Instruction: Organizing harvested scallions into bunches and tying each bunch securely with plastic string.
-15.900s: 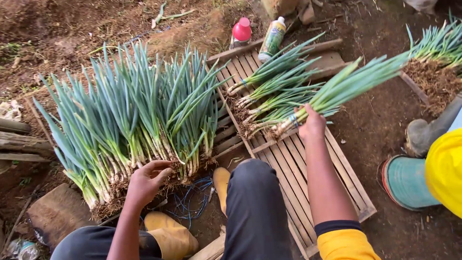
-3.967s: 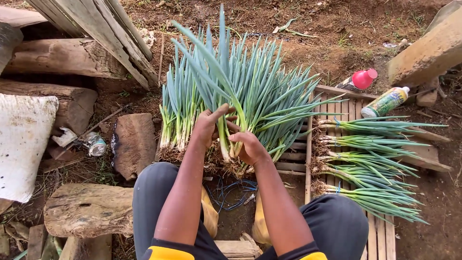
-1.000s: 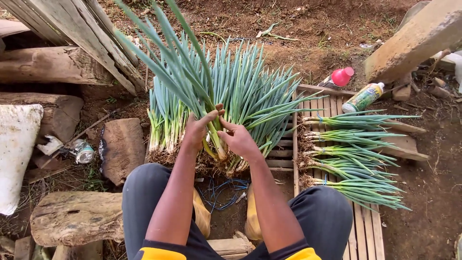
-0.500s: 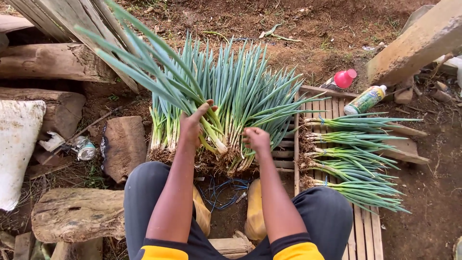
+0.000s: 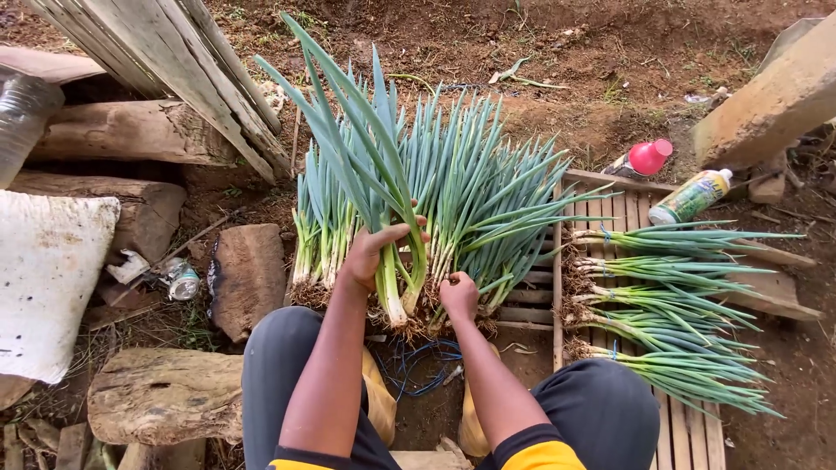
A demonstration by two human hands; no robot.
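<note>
The person sits low on the bare earth, knees spread, with a broad fan of long green spring onions with white stalks and muddy roots (image 5: 470, 200) standing up in front of them. The left hand (image 5: 373, 252) is wrapped around a small bunch of green onion stalks (image 5: 394, 278) pulled out of the fan, fingers curled tight on it just above the white ends. The right hand (image 5: 459, 296) sits lower, near the roots of the fan, fingers drawn together and pressed into the stalks; I cannot tell whether it truly grips any.

To the right, four tied bundles of green onions (image 5: 670, 305) lie side by side on a pale slatted wooden pallet (image 5: 675, 426), leaves pointing away to the right. At the pallet's far corner lies a small plastic bottle with a green and yellow label (image 5: 692, 197), on its side, and just beyond it a dark bottle with a round pink-red cap (image 5: 643, 159).

Blue twine (image 5: 418, 365) lies in loops on the ground between the knees. Off to the left are rough grey logs (image 5: 131, 130), a white sack (image 5: 48, 287) and a small crumpled shiny can (image 5: 181, 280) beside a chunk of brown wood (image 5: 248, 278).
</note>
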